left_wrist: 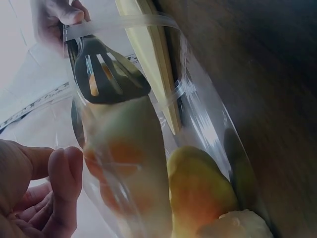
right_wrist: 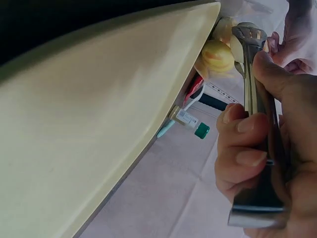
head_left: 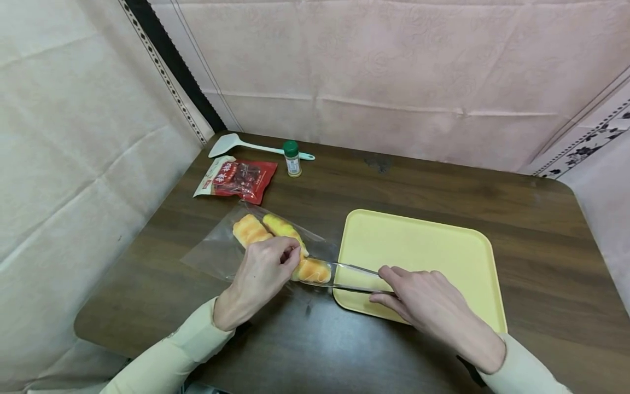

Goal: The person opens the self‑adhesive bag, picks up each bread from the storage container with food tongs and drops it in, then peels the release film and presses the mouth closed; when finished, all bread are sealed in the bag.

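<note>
A clear plastic bag lies on the table with bread rolls in it, among them an orange-brown roll and a yellow one. At the bag's mouth, my left hand pinches the plastic between thumb and fingers. My right hand grips metal tongs by their arms. Their slotted head reaches into the bag, its two sides around the end of the nearest bread roll. In the left wrist view, that roll shows through the film.
Under the tongs and right hand is a pale yellow tray. At the back left are a red food packet, a green-capped seasoning bottle and a light-blue spatula. Cloth hangs behind the wooden table.
</note>
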`<state>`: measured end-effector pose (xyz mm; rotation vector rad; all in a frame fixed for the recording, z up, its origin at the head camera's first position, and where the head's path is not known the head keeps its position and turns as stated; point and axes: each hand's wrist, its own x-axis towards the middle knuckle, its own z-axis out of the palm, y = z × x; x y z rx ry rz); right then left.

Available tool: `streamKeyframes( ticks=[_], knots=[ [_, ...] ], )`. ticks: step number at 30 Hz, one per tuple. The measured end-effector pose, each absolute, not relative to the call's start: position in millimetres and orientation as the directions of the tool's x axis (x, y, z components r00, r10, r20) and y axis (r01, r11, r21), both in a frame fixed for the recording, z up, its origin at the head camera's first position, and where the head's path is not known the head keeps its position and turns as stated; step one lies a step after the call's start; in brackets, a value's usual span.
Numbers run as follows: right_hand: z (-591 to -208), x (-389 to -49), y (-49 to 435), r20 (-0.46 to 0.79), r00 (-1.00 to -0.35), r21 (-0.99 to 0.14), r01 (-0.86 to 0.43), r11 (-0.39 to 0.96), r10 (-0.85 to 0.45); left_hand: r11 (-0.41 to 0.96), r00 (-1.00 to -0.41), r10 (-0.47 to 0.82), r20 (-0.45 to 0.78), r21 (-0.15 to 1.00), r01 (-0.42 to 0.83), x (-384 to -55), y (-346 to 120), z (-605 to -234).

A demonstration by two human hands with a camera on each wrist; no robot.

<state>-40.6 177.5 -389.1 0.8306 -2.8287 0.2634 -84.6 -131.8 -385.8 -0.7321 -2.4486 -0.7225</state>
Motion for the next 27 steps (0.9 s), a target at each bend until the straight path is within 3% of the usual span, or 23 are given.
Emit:
streamKeyframes(
  ticks=[15,21,27],
  knots=[
    [-389,-69,145,0.13,-0.813,-0.126,-0.582,0.803,-0.568,0.712,-0.747,0.356,0.562,0.354,0.606,-82,-130,-387],
    [-391,-75,138,0.149,-0.798,-0.118,-0.601,0.791,-0.584,0.72,-0.73,0.35,0.587,0.33,0.61,-82,-131,-387],
    [-392,-75,141,0.111,-0.83,-0.18,-0.558,0.81,-0.547,0.721,-0.728,0.337,0.597,0.334,0.607,-82,-132,-385]
  ],
)
